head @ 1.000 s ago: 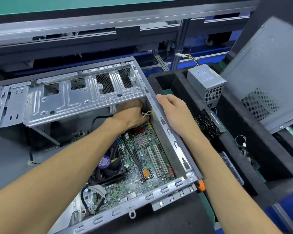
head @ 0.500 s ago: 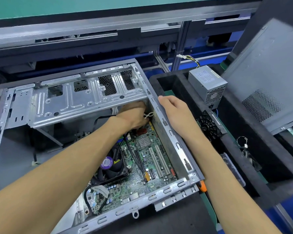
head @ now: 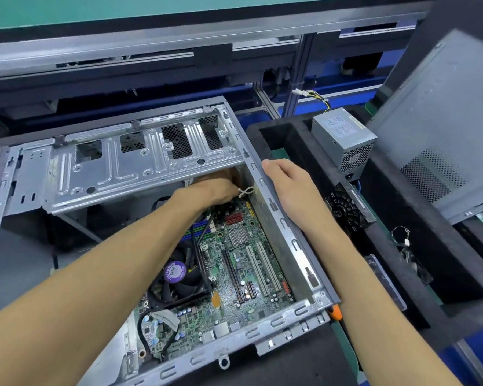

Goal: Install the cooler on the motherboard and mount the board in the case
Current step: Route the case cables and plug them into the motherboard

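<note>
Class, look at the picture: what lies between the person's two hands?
In the head view, the case's right side wall runs between left hand and right hand, with a white cable clip.

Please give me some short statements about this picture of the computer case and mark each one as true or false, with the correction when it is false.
1. The motherboard already lies inside the case. True.
2. The right hand rests on the top edge of the case's right wall. True.
3. The left hand is outside the case, on the power supply. False: it reaches inside the case, under the metal drive bracket; its fingers are hidden.
4. The cooler fan with a purple label sits on the motherboard. True.
5. The power supply is mounted inside the case. False: it stands in the black foam tray to the right of the case.
</note>
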The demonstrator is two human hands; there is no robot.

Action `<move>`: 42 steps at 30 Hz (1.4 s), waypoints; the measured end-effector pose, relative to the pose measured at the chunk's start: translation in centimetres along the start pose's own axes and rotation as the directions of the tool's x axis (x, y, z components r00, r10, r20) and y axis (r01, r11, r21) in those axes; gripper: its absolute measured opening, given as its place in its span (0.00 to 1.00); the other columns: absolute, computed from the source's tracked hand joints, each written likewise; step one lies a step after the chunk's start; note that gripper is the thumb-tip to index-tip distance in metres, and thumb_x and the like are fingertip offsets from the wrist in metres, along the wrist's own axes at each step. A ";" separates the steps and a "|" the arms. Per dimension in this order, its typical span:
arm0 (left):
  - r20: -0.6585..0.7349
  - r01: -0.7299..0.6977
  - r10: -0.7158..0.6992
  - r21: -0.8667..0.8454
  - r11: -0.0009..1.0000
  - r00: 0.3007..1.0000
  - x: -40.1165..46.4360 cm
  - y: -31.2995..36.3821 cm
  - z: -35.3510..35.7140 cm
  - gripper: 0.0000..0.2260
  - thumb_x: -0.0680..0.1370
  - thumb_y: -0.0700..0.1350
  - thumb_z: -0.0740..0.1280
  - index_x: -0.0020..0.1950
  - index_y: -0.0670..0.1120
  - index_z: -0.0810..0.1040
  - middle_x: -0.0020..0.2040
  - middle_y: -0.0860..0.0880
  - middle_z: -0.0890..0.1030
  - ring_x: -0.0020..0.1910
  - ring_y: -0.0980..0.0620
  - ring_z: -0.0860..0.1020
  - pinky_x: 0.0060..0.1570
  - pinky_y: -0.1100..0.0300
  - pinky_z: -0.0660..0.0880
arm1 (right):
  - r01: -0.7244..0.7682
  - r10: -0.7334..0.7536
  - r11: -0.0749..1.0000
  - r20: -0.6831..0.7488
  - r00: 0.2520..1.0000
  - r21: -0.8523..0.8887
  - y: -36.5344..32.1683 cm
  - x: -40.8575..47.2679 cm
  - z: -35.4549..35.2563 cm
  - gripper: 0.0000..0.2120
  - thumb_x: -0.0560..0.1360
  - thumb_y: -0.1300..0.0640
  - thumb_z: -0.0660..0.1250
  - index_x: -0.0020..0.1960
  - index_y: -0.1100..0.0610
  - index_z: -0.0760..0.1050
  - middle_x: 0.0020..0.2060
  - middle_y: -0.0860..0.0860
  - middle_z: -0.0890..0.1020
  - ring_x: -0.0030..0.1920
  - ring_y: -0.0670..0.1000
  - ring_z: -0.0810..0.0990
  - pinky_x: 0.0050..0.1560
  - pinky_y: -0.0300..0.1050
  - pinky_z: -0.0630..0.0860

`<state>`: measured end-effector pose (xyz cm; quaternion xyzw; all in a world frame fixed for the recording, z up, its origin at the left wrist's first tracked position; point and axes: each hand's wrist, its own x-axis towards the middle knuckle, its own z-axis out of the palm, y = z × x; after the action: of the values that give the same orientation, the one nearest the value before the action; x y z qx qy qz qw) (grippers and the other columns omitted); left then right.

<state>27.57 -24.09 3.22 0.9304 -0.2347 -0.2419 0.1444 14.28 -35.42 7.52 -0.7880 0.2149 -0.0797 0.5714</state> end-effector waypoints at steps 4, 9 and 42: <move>-0.046 -0.049 0.049 -0.011 0.999 0.998 -0.4 0.1 -0.1 0.10 0.78 0.44 0.64 0.57 0.44 0.80 0.49 0.42 0.82 0.47 0.42 0.80 0.45 0.51 0.77 | 0.013 -0.013 1.000 0.002 1.000 -0.010 0.1 0.3 0.2 0.11 0.83 0.46 0.60 0.57 0.50 0.78 0.51 0.48 0.82 0.39 0.37 0.77 0.36 0.23 0.68; -0.128 -0.171 0.178 0.066 0.983 0.976 -1.1 -0.1 0.3 0.09 0.77 0.41 0.63 0.55 0.47 0.79 0.49 0.45 0.82 0.45 0.44 0.78 0.39 0.58 0.72 | 0.001 -0.001 0.999 0.001 1.000 -0.034 0.0 0.3 0.1 0.11 0.82 0.45 0.60 0.56 0.49 0.78 0.52 0.48 0.82 0.39 0.36 0.75 0.36 0.24 0.69; -0.554 -0.581 0.228 -0.625 0.521 0.801 -17.5 -0.9 -5.8 0.05 0.75 0.45 0.72 0.50 0.50 0.84 0.46 0.48 0.85 0.42 0.42 0.81 0.41 0.55 0.75 | 0.047 -0.199 0.917 0.354 0.914 0.396 -7.1 -4.2 -1.8 0.11 0.79 0.53 0.65 0.51 0.58 0.84 0.39 0.56 0.84 0.38 0.51 0.81 0.37 0.38 0.77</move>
<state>17.38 -13.53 14.42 0.7206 -0.2876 -0.0782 0.6260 11.62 -33.40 15.29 -0.6749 0.0272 0.0011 0.7374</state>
